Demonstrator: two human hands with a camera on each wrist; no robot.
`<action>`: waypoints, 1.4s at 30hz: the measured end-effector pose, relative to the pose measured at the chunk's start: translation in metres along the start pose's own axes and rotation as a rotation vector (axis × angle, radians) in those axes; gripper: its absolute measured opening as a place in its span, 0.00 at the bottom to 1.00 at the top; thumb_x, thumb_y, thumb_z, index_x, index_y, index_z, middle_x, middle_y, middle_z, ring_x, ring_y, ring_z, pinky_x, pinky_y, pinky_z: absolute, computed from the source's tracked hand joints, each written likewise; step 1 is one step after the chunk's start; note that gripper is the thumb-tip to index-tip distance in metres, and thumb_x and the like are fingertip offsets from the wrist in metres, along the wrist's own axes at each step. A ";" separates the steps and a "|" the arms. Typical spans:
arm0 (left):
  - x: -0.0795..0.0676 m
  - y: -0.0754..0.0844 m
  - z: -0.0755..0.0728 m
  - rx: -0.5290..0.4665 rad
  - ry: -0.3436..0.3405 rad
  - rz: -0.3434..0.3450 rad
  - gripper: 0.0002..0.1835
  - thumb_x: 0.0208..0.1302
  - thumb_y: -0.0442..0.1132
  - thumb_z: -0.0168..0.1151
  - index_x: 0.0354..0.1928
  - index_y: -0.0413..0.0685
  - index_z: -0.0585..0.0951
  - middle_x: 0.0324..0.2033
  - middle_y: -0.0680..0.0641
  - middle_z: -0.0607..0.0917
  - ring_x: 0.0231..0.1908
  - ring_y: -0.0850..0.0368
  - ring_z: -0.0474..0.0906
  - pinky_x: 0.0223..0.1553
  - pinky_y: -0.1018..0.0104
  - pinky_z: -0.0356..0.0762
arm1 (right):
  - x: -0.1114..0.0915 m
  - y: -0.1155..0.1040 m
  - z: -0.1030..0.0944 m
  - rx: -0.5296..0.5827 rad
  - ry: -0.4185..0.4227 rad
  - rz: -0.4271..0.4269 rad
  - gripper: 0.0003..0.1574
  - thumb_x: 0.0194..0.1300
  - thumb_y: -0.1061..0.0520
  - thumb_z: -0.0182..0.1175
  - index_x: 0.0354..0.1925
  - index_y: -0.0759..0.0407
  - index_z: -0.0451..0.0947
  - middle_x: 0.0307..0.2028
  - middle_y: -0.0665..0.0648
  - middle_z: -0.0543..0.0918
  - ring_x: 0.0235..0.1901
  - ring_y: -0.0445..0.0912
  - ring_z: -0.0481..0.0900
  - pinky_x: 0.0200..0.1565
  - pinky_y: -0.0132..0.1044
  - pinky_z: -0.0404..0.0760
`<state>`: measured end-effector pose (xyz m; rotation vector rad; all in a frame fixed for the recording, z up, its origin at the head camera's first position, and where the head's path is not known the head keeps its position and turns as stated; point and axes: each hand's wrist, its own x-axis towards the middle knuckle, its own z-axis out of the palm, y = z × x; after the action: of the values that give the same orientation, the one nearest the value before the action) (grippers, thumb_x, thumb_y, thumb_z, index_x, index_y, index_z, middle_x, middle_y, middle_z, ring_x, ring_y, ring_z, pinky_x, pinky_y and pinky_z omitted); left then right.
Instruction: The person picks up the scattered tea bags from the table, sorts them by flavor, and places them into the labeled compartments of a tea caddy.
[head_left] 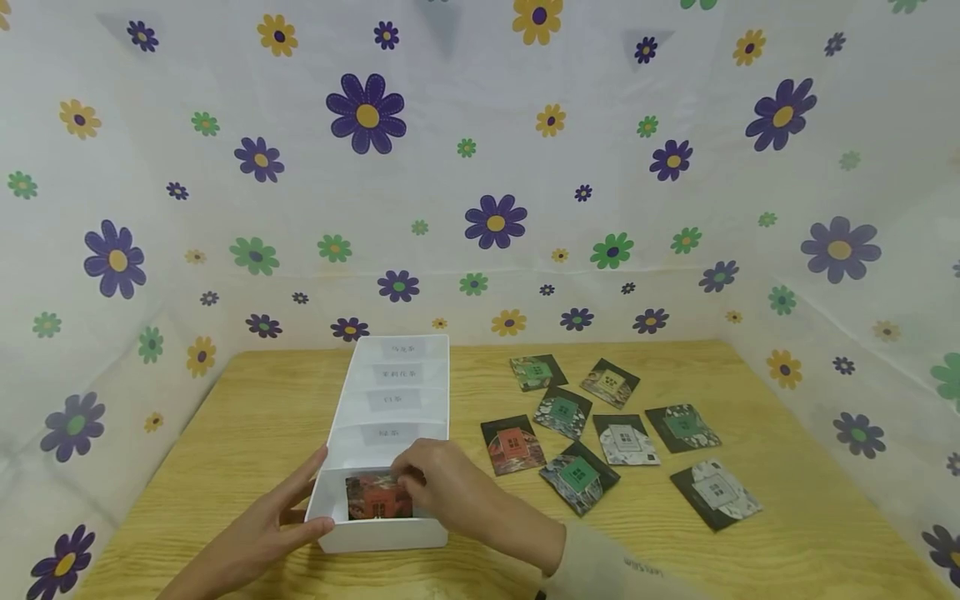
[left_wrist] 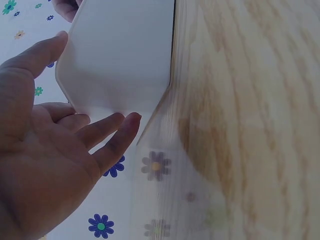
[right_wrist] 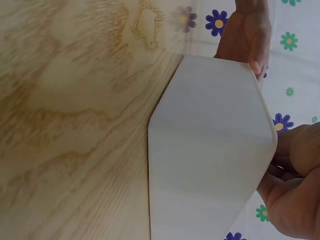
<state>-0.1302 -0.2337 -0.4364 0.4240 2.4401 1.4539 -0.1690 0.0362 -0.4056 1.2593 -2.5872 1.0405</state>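
A long white divided box (head_left: pixel 382 536) stands on the table, its front compartment nearest me. Inside that compartment is a red and black tea packet (head_left: pixel 378 498). My right hand (head_left: pixel 457 492) reaches over the box's right wall, thumb and curled fingers pinching the packet at its upper right edge. In the right wrist view the box wall hides the packet and the fingertips. My left hand (head_left: pixel 273 521) is at the near left corner, thumb against the front rim. Its other fingers (left_wrist: pixel 107 132) spread loosely along the left wall, touching it.
Several tea packets lie to the right of the box, among them a red one (head_left: pixel 513 446), a yellow one (head_left: pixel 611 383) and a white one (head_left: pixel 627 440). Labels (head_left: pixel 392 400) mark the box's rear compartments. A flowered cloth (head_left: pixel 495 167) encloses the wooden table (head_left: pixel 247 417) behind and at both sides.
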 end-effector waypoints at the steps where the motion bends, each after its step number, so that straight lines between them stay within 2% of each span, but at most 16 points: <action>1: 0.000 0.000 0.000 0.001 0.001 0.000 0.43 0.64 0.45 0.59 0.73 0.62 0.45 0.69 0.38 0.51 0.56 0.37 0.67 0.46 0.56 0.74 | -0.001 0.000 -0.001 -0.001 0.014 -0.002 0.07 0.64 0.65 0.58 0.40 0.61 0.82 0.35 0.49 0.81 0.31 0.29 0.73 0.30 0.18 0.71; 5: 0.000 -0.002 0.000 -0.010 0.001 -0.007 0.43 0.64 0.45 0.60 0.73 0.62 0.45 0.70 0.39 0.52 0.58 0.37 0.66 0.45 0.60 0.74 | -0.005 0.000 -0.009 -0.002 0.075 0.001 0.08 0.65 0.62 0.58 0.41 0.60 0.81 0.35 0.48 0.81 0.32 0.29 0.74 0.32 0.19 0.72; 9: 0.000 -0.001 0.000 -0.013 -0.006 -0.012 0.43 0.64 0.46 0.59 0.73 0.62 0.44 0.69 0.38 0.51 0.55 0.38 0.69 0.46 0.57 0.74 | -0.010 0.008 -0.024 -0.024 0.151 0.034 0.07 0.64 0.61 0.60 0.40 0.56 0.81 0.35 0.48 0.81 0.32 0.31 0.75 0.32 0.23 0.74; 13: 0.000 -0.001 0.000 -0.010 -0.011 -0.012 0.43 0.65 0.45 0.59 0.73 0.62 0.44 0.69 0.37 0.51 0.53 0.39 0.70 0.46 0.54 0.74 | -0.018 0.026 -0.042 -0.057 0.221 0.125 0.09 0.62 0.60 0.62 0.42 0.56 0.81 0.35 0.48 0.81 0.32 0.35 0.75 0.28 0.26 0.74; 17: 0.000 -0.002 0.001 -0.006 -0.006 -0.013 0.43 0.65 0.46 0.58 0.73 0.63 0.43 0.69 0.39 0.52 0.53 0.40 0.71 0.45 0.58 0.74 | -0.028 0.049 -0.060 -0.057 0.261 0.241 0.12 0.62 0.59 0.62 0.45 0.56 0.80 0.39 0.49 0.82 0.33 0.38 0.77 0.29 0.29 0.75; 21: 0.001 -0.004 0.002 0.004 0.008 -0.025 0.43 0.65 0.47 0.58 0.73 0.64 0.43 0.69 0.42 0.53 0.54 0.42 0.70 0.45 0.61 0.74 | -0.038 0.066 -0.075 -0.088 0.277 0.361 0.15 0.63 0.56 0.61 0.49 0.54 0.79 0.45 0.50 0.81 0.39 0.43 0.78 0.33 0.34 0.77; 26: 0.002 -0.004 0.002 0.013 0.016 -0.035 0.43 0.65 0.48 0.58 0.73 0.66 0.43 0.69 0.43 0.53 0.54 0.42 0.71 0.45 0.60 0.74 | -0.047 0.079 -0.083 -0.116 0.239 0.484 0.21 0.63 0.51 0.60 0.54 0.54 0.76 0.49 0.54 0.80 0.45 0.50 0.78 0.35 0.40 0.77; 28: 0.002 -0.004 0.001 0.014 0.012 -0.035 0.43 0.65 0.48 0.58 0.73 0.67 0.43 0.69 0.44 0.53 0.54 0.42 0.71 0.45 0.62 0.74 | -0.049 0.083 -0.083 -0.107 0.207 0.523 0.24 0.63 0.49 0.60 0.57 0.53 0.75 0.50 0.55 0.79 0.39 0.48 0.79 0.31 0.39 0.76; 30: 0.001 -0.004 0.001 0.009 0.008 -0.034 0.42 0.65 0.47 0.58 0.73 0.68 0.43 0.69 0.44 0.53 0.54 0.42 0.71 0.44 0.64 0.73 | -0.050 0.088 -0.082 -0.088 0.161 0.548 0.27 0.64 0.48 0.59 0.59 0.54 0.72 0.42 0.55 0.82 0.26 0.45 0.78 0.26 0.38 0.73; 32: 0.002 -0.004 0.000 0.006 0.003 -0.027 0.42 0.66 0.47 0.57 0.73 0.68 0.43 0.69 0.43 0.52 0.54 0.42 0.71 0.44 0.64 0.73 | -0.050 0.094 -0.079 -0.088 0.107 0.566 0.29 0.65 0.47 0.59 0.61 0.55 0.70 0.30 0.55 0.83 0.15 0.42 0.70 0.22 0.36 0.69; 34: 0.002 -0.004 0.001 -0.005 0.000 -0.026 0.42 0.66 0.46 0.57 0.73 0.68 0.43 0.69 0.43 0.52 0.54 0.41 0.71 0.44 0.64 0.74 | -0.050 0.098 -0.076 -0.095 0.051 0.570 0.30 0.65 0.48 0.58 0.62 0.59 0.69 0.20 0.55 0.80 0.09 0.44 0.61 0.18 0.38 0.67; 35: 0.002 -0.004 0.001 -0.006 0.001 -0.026 0.42 0.66 0.46 0.57 0.73 0.67 0.43 0.69 0.43 0.52 0.54 0.41 0.70 0.44 0.63 0.73 | -0.050 0.100 -0.074 -0.119 0.025 0.563 0.30 0.65 0.49 0.58 0.62 0.61 0.69 0.19 0.55 0.80 0.11 0.44 0.65 0.20 0.39 0.69; 36: 0.002 -0.004 0.001 -0.009 -0.001 -0.025 0.42 0.66 0.45 0.57 0.73 0.67 0.42 0.69 0.42 0.52 0.54 0.40 0.70 0.44 0.63 0.74 | -0.050 0.102 -0.072 -0.149 0.005 0.561 0.30 0.65 0.49 0.58 0.61 0.62 0.70 0.22 0.57 0.81 0.15 0.45 0.70 0.23 0.40 0.72; 38: 0.002 -0.005 0.001 -0.018 -0.002 -0.030 0.42 0.66 0.45 0.57 0.73 0.66 0.42 0.69 0.41 0.52 0.54 0.40 0.70 0.45 0.62 0.73 | -0.050 0.104 -0.067 -0.190 -0.030 0.545 0.27 0.64 0.50 0.59 0.56 0.65 0.73 0.23 0.57 0.80 0.18 0.46 0.70 0.23 0.40 0.70; 40: 0.001 -0.004 0.001 -0.027 -0.009 -0.028 0.42 0.66 0.44 0.57 0.73 0.66 0.42 0.69 0.41 0.52 0.55 0.39 0.70 0.44 0.63 0.74 | -0.051 0.105 -0.062 -0.239 -0.054 0.525 0.20 0.62 0.50 0.61 0.43 0.65 0.78 0.23 0.54 0.77 0.19 0.45 0.69 0.22 0.38 0.68; 42: 0.000 -0.004 0.000 -0.032 -0.018 -0.019 0.42 0.67 0.43 0.57 0.73 0.65 0.42 0.69 0.39 0.51 0.55 0.38 0.69 0.44 0.64 0.73 | -0.053 0.104 -0.058 -0.291 -0.066 0.513 0.15 0.59 0.49 0.64 0.31 0.61 0.77 0.20 0.52 0.71 0.20 0.44 0.66 0.22 0.37 0.64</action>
<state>-0.1310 -0.2353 -0.4399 0.4044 2.3968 1.4730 -0.2216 0.1511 -0.4359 0.5863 -3.0515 0.6376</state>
